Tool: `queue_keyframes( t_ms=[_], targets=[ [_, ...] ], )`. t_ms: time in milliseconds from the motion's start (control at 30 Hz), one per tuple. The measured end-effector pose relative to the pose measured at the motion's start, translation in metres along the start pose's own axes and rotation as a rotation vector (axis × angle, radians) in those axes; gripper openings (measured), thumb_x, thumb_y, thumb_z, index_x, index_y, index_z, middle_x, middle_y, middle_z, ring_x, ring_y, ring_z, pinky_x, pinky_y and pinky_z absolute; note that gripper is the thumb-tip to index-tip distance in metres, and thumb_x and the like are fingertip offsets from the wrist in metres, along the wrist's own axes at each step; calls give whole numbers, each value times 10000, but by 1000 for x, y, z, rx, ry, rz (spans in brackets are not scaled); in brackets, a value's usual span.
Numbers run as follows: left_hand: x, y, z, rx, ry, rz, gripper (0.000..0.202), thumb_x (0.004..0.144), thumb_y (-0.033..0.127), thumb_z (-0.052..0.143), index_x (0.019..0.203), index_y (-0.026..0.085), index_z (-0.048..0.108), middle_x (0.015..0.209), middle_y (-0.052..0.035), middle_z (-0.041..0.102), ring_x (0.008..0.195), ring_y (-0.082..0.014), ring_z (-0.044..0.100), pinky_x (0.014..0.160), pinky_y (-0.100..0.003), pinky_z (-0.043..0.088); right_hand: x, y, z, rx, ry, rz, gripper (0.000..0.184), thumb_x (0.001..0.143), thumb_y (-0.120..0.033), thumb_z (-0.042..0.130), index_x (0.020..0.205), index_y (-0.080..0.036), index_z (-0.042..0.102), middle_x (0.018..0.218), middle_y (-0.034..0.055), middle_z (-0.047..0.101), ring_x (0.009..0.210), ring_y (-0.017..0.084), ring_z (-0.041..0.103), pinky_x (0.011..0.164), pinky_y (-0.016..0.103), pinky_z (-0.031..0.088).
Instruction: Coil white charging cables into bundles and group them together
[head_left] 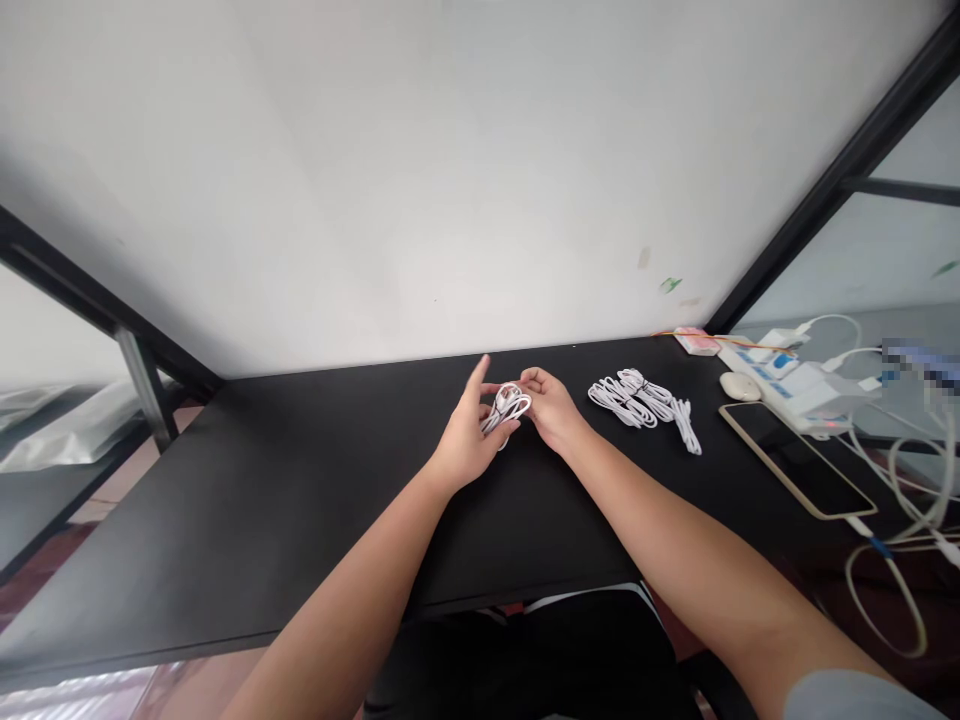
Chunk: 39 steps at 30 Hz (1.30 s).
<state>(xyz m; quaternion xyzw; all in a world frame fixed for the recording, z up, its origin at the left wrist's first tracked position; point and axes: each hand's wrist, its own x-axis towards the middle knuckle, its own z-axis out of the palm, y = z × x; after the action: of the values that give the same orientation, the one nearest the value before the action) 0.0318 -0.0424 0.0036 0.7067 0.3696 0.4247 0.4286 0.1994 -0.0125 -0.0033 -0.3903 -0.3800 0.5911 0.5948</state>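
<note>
Over the middle of the black bench (300, 500), the left hand (466, 440) and right hand (551, 408) pinch a coiled white cable (507, 408) between their fingertips. Toward the right far corner lie bundled white cables (637, 398), a phone (795, 458) and a power strip (780, 378).

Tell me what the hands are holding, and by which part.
Both the left hand and right hand hold a coiled white cable, gripping opposite sides of the coil.
</note>
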Motion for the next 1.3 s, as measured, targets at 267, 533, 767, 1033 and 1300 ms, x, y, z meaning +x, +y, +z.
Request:
queue_keyframes(
  t_ms=[267,533,767,1033,1300],
  targets=[
    [1,-4,-7,63,-83,-143,724,885,301,673,1518,214,333,1003,-51,695,754,-132,655,740,-294,540,14,9,-15,-269,261,-216,418,635,-449,854,776,-232,526,812,26,737,722,176,663,691,307,501],
    [8,-8,-15,-149,59,-253,372,855,340,696,1172,174,593,887,-28,673,623,-88,569,567,-226,468,19,-3,-39,-944,296,-362,133,765,-345,696,789,-222,649,813,28,699,618,160,538,698,345,457],
    [12,-6,-17,-407,184,-289,403,839,459,713,1100,162,634,885,-51,696,628,-106,587,509,-219,426,8,-5,-21,-839,88,-394,216,844,-424,655,895,-228,728,861,46,728,665,181,585,690,339,483],
    [11,-10,-14,-214,188,-270,373,896,491,645,1100,180,614,929,-50,710,670,-119,629,528,-210,447,-1,-5,-4,-657,-44,-236,402,899,-574,597,852,-207,755,763,37,710,673,179,603,647,306,460],
    [8,-14,-11,-81,134,-122,358,886,403,686,1163,205,575,992,-59,716,846,-150,666,724,-255,501,-5,-5,-3,-850,-100,-269,356,866,-554,651,799,-219,753,714,16,684,656,173,575,630,299,412]
  ],
)
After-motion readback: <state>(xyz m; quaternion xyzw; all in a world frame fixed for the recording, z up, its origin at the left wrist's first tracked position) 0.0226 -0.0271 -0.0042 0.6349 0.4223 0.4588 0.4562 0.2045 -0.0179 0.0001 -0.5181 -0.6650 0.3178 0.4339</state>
